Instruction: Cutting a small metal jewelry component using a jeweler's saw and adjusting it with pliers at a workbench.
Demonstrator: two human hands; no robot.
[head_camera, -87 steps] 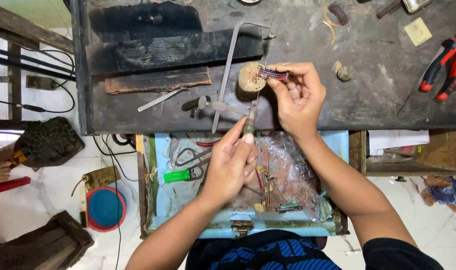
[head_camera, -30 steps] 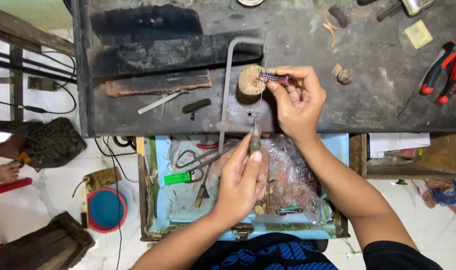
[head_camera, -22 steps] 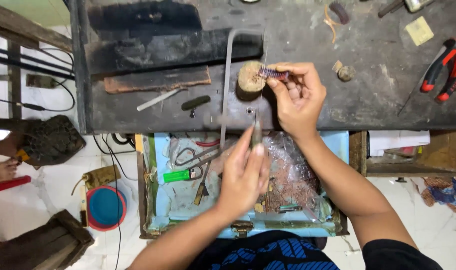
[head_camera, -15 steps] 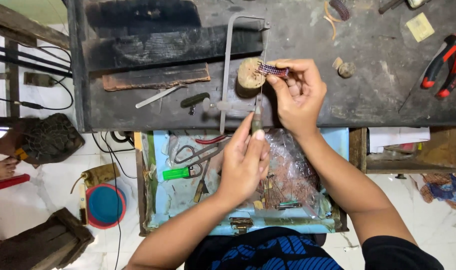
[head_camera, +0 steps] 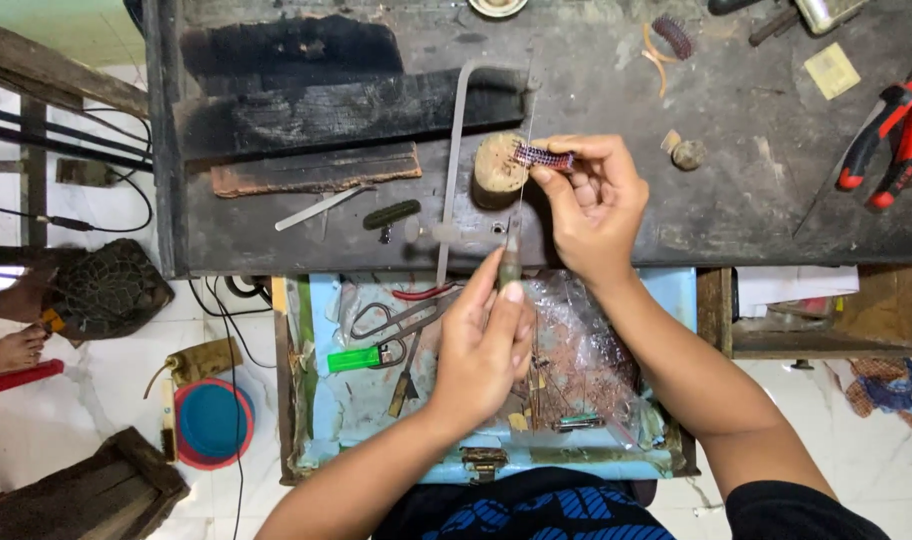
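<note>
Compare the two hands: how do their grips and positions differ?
The left hand grips the handle of a saw over the open drawer; the right hand pinches a small purple piece against a wooden peg on the bench. The left is nearer the body, the right farther out. Both are bare.

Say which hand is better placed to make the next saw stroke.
Left. The left hand already grips the handle of the jeweller's saw, blade at the small bracelet piece. The right hand is occupied pinching that piece against the wooden peg.
</note>
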